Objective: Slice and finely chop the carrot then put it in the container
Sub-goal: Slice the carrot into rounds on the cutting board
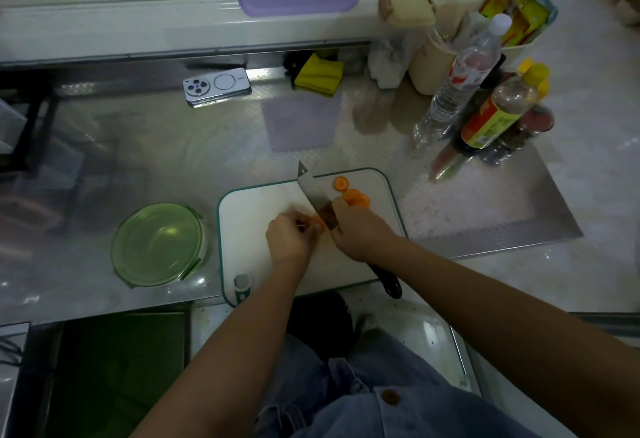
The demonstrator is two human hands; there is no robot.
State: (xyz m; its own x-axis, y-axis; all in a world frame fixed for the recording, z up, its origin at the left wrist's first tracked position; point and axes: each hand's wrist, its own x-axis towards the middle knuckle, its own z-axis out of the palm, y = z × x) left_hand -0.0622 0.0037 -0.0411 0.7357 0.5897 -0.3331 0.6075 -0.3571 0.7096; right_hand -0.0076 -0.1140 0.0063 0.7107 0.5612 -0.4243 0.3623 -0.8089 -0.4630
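While the left hand (289, 238) pinches the short carrot (317, 221) stub near the middle of the white board (249, 216), the right hand (356, 230) is wrapped tight round the knife (313, 192). The blade is right beside the stub. A carrot is hard and light, and it is round, so it may roll or slip. I think it is best held at its left end, with fingertips tucked back from the blade. Some round slices (353, 197) lie at the far right of the board. The green container (157, 245) sits just left of the board.
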